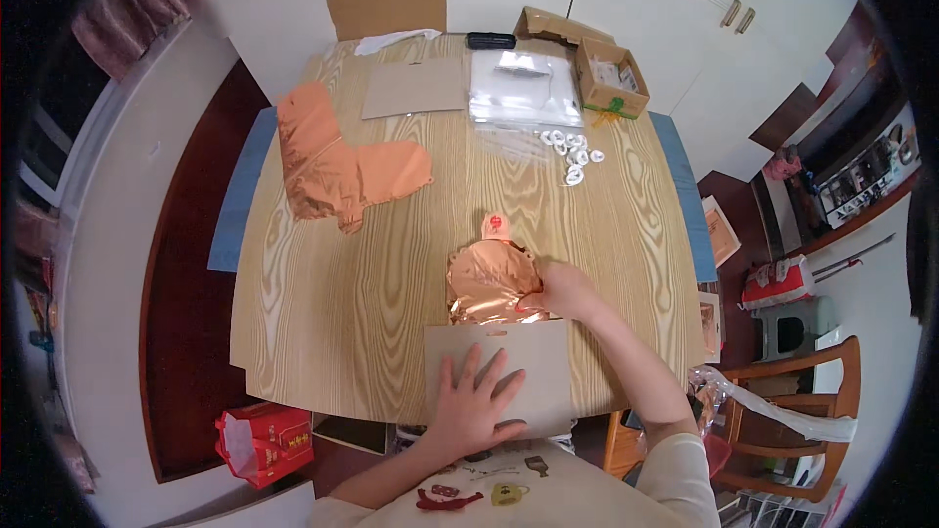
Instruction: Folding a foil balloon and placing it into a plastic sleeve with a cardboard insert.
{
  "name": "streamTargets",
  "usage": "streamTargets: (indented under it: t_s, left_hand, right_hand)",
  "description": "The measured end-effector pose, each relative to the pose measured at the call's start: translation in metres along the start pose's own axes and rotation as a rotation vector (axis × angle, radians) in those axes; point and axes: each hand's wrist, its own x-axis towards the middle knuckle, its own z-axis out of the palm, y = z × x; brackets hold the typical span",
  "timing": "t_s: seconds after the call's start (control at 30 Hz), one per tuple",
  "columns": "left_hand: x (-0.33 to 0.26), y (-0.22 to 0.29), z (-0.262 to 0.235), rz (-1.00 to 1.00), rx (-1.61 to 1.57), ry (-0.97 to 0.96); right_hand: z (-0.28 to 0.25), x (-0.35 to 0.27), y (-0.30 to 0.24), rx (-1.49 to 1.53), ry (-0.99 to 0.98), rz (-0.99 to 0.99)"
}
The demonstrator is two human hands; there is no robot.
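A folded, shiny copper-coloured foil balloon (489, 279) lies in front of me, its narrow tab with a red mark pointing away. My right hand (565, 291) is at its right edge, fingers curled on the foil. Overlapping the balloon's near end is a grey-brown cardboard sheet (548, 372) with a small slot by its far edge. On that sheet my left hand (477, 401) rests flat, fingers spread, holding nothing. Farther left, another copper foil balloon (328, 161) lies flat in an angled shape.
Toward the table's far side lie a second cardboard sheet (413, 88), a stack of clear plastic bags (523, 93) and several white ribbon rolls (575, 152). A small cardboard box (631, 93) and a black case (491, 40) stand there too. A wooden chair (846, 391) is at right.
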Motion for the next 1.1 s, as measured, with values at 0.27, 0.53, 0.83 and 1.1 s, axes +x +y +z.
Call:
streamTargets:
  t_s: [0.27, 0.53, 0.83, 1.1]
  left_hand:
    - [0.001, 0.003, -0.004, -0.011, -0.017, -0.01]
    - [0.002, 0.003, -0.003, -0.01, 0.01, 0.007]
    - [0.005, 0.001, 0.003, -0.064, -0.004, -0.266]
    - [0.009, 0.006, -0.011, -0.095, 0.082, -0.48]
  right_hand:
    - [0.012, -0.009, 0.004, 0.167, 0.13, -0.155]
    - [0.01, -0.034, 0.007, 0.314, 0.021, -0.201]
    - [0.042, -0.065, 0.025, -0.067, 0.294, -0.817]
    - [0.028, -0.067, 0.009, 0.075, 0.211, -0.555]
